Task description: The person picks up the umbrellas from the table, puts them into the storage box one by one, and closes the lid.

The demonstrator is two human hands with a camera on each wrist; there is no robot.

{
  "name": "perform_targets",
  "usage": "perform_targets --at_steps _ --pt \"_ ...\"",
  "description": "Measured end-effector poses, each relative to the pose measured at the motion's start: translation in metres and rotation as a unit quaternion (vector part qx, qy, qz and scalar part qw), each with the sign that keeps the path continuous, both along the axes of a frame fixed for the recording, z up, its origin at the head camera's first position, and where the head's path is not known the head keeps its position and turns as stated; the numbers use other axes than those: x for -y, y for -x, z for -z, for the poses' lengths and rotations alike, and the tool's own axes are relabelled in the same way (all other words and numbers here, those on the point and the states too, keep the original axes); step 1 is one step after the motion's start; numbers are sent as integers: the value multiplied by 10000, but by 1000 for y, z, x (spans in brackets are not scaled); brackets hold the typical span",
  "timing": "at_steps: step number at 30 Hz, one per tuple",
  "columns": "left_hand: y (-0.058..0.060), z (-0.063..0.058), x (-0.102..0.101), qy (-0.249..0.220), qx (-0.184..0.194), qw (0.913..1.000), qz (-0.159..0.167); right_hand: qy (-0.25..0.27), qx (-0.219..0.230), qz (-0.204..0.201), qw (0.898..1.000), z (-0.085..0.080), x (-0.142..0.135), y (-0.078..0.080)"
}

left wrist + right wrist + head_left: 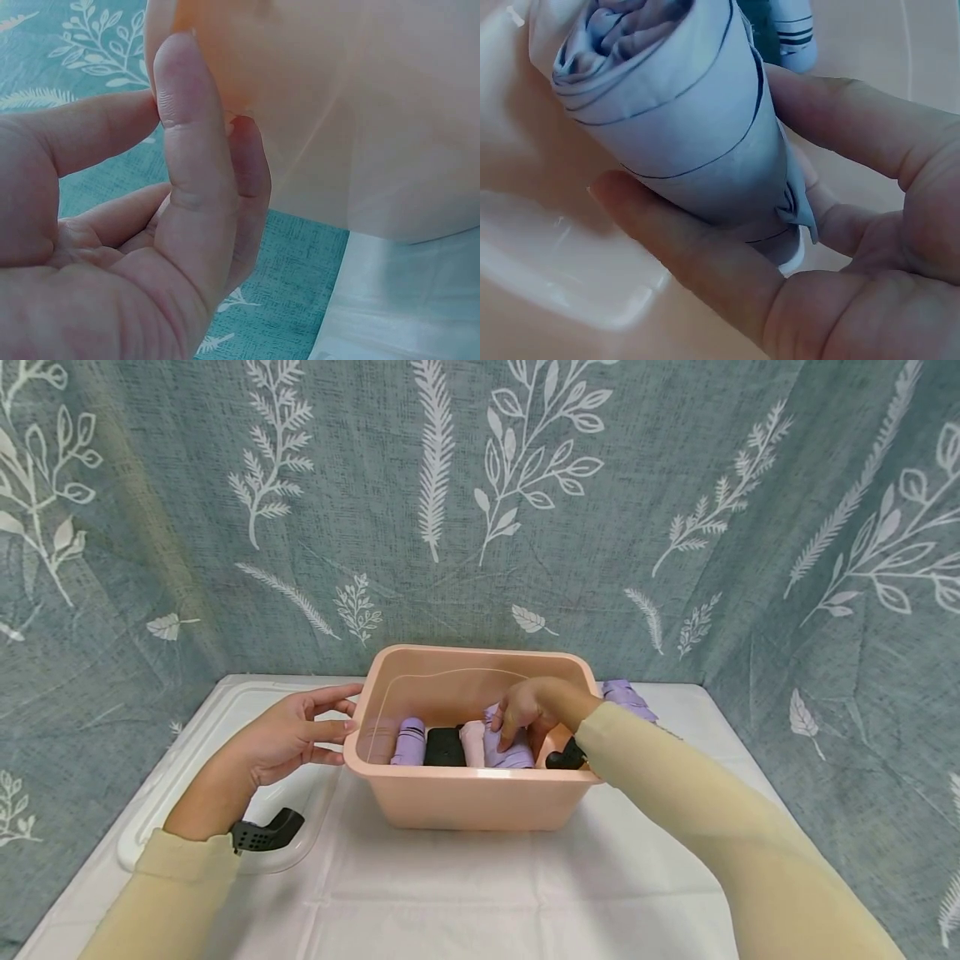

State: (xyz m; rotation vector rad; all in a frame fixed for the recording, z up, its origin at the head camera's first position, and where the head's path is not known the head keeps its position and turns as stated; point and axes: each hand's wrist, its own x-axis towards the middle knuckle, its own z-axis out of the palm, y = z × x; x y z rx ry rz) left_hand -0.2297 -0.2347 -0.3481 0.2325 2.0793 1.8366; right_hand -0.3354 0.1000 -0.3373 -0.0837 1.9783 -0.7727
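A peach plastic bin [480, 797] stands on the white-covered table. My left hand [288, 739] touches its left rim with spread fingers; the left wrist view shows the fingertips against the bin wall [360, 120]. My right hand [528, 706] reaches inside and grips a lilac rolled cloth [682, 112] between thumb and fingers. In the bin, left of that roll [498, 747], are a pink rolled cloth [472, 742], a black rolled cloth [445, 747] and another purple roll [409, 743]. The lower ends of these rolls are hidden by the bin's front wall.
A translucent white lid [255, 693] lies on the table at the left, under my left arm. Behind my right forearm, a purple rolled cloth [628, 697] lies outside the bin. A patterned grey-green curtain [480, 585] encloses the back and sides.
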Motion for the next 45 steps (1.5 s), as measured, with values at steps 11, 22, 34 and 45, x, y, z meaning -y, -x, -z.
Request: perform_targets --at_steps 11,22,34,45 --pt "0 -1 0 40 8 10000 0 -495 -115 -203 9985 -1 -2 -1" --pt "-1 0 1 10 25 10000 -6 -529 -276 -345 9976 -8 -6 -3" --pt "0 -1 1 24 -27 10000 16 306 -650 -226 9972 -31 -23 -4" --pt "0 0 1 1 18 10000 1 1293 -798 -116 9883 -50 -49 -13"
